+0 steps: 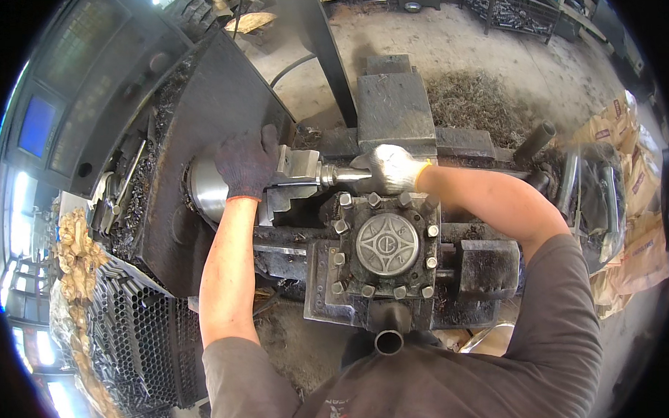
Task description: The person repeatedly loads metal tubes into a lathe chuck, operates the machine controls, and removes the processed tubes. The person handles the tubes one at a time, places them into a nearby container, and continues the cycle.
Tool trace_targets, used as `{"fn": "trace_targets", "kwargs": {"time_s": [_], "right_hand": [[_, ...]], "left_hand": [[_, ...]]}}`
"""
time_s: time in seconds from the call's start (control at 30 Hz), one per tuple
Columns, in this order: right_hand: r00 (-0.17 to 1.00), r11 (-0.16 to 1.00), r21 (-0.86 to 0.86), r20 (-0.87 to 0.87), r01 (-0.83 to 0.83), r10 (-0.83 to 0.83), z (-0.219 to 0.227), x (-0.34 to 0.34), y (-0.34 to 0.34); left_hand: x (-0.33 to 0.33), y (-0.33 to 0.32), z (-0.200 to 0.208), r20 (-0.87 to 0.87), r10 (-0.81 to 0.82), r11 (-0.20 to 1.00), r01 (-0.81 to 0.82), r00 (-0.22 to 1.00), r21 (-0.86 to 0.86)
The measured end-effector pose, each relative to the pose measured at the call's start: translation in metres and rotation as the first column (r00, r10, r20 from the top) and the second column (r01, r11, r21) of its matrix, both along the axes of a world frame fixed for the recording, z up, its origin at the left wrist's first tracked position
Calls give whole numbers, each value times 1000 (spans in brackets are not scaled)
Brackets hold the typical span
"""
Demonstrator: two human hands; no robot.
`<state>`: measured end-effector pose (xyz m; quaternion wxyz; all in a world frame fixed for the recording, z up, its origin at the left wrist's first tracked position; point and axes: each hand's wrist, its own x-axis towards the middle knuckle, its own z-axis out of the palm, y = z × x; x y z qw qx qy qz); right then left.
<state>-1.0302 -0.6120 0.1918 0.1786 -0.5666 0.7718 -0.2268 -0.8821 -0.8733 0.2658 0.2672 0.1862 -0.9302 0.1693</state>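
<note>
My left hand (pixel 248 165), in a dark glove, lies on the lathe chuck (pixel 209 190), beside its stepped jaws (pixel 298 166). One finger stands apart; the rest are partly hidden against the chuck. My right hand (pixel 393 170), in a pale glove with a yellow cuff, is closed around a shiny stepped metal shaft (pixel 346 175). The shaft's left end is at the chuck jaws; its right end is hidden in my grip. Just below my right hand sits the square tool post (pixel 387 244), with several bolts around its round cap.
A tube handle (pixel 389 343) projects from the tool post toward me. A dark upright panel (pixel 220 102) stands behind the chuck. Metal chips (pixel 474 104) are heaped beyond the lathe. At left is a perforated rack (pixel 136 330); at right are brown paper sacks (pixel 638 250).
</note>
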Motion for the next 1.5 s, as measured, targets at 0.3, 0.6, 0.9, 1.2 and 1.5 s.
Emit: {"fn": "trace_targets", "kwargs": {"time_s": [0.3,0.6,0.9,1.2,1.5], "right_hand": [[766,988,158,634,1,-102,24,-9,-4],[909,985,172,414,-18,-56,23,-21,16],[958,960,14,69,279,-279,77,-42,72],[895,918,357,332,173,-297,84,-13,38],[1000,1000,-16,-24,-3,2,-4,3,9]], "left_hand": [[1,1,-1,24,29,998,-31,999,51],[5,-1,2,27,-42,998,41,999,40],[1,2,2,43,33,999,-35,999,41],[0,5,4,30,30,997,-33,999,74],[1,-1,1,33,13,1000,-14,999,28]]}}
